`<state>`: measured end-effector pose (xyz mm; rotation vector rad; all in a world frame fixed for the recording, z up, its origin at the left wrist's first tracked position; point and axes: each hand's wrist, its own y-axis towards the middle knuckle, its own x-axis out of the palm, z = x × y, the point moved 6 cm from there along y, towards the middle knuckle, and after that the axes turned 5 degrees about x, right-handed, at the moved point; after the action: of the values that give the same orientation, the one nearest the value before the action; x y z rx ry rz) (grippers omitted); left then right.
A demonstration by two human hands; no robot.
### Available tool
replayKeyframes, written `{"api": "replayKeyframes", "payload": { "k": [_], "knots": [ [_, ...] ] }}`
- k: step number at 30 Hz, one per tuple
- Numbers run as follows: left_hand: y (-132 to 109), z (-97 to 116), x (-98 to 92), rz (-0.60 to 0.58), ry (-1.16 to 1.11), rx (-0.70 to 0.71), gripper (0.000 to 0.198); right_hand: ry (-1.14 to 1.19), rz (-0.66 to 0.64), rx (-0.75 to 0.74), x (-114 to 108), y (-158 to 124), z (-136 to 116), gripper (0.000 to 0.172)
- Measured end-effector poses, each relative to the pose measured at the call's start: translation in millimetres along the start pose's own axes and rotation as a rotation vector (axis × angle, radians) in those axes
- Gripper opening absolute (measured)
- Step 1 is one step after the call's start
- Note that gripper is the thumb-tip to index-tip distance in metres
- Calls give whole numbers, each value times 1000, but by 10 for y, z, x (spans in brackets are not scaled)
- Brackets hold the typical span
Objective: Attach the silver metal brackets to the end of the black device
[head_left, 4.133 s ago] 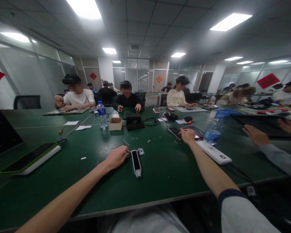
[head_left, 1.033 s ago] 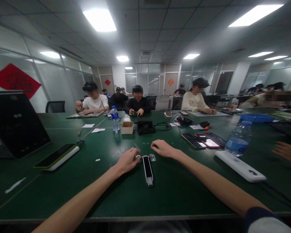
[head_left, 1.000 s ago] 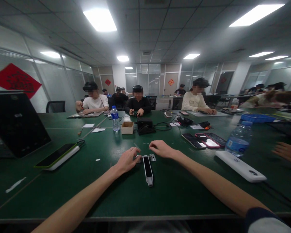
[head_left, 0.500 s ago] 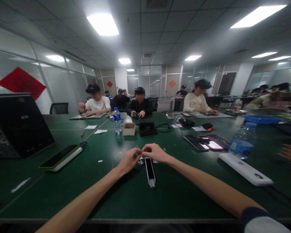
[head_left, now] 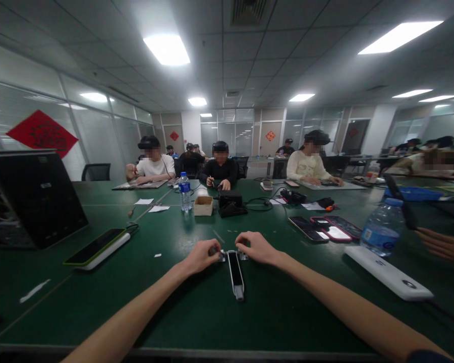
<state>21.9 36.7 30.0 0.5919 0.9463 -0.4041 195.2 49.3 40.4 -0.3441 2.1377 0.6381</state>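
Note:
A narrow white device with a black face (head_left: 235, 272) lies lengthwise on the green table (head_left: 287, 312) between my hands. Small shiny pieces flank its far end: a left piece (head_left: 222, 256) and a right piece (head_left: 244, 256). My left hand (head_left: 200, 256) is beside the left piece, fingers curled towards the thumb; anything between the fingertips is too small to tell. My right hand (head_left: 259, 247) hovers at the other side of the device's far end. Its thumb and forefinger are bent together in a pinch, and what they hold, if anything, cannot be made out.
Left are a green-edged phone (head_left: 96, 246) and a black computer case (head_left: 41, 201). Right stand a water bottle (head_left: 382, 227), a white power strip (head_left: 388, 272) and several phones (head_left: 308, 229). A small box (head_left: 203, 206) is ahead. Another person's hand (head_left: 442, 244) shows at right.
My hands, fingertips together half a second ago over the device's far end, have parted to either side of it. The other person's hand at right now holds a dark flat object.

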Motion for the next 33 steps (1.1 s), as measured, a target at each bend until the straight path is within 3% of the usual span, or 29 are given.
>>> {"api": "replayKeyframes", "payload": {
  "k": [5,12,21,33],
  "knots": [
    [21,-39,68,-41,24,31,13,-79,-63,-27,36,-170,131,18],
    [28,-85,110,-44,14,75,13,-51,-113,-9,106,-164,151,15],
    [54,-123,49,50,82,-11,6,-41,-114,4,105,-170,133,13],
    [-7,-40,14,18,77,-88,18,-20,-51,-15,179,-180,200,11]
  ]
}}
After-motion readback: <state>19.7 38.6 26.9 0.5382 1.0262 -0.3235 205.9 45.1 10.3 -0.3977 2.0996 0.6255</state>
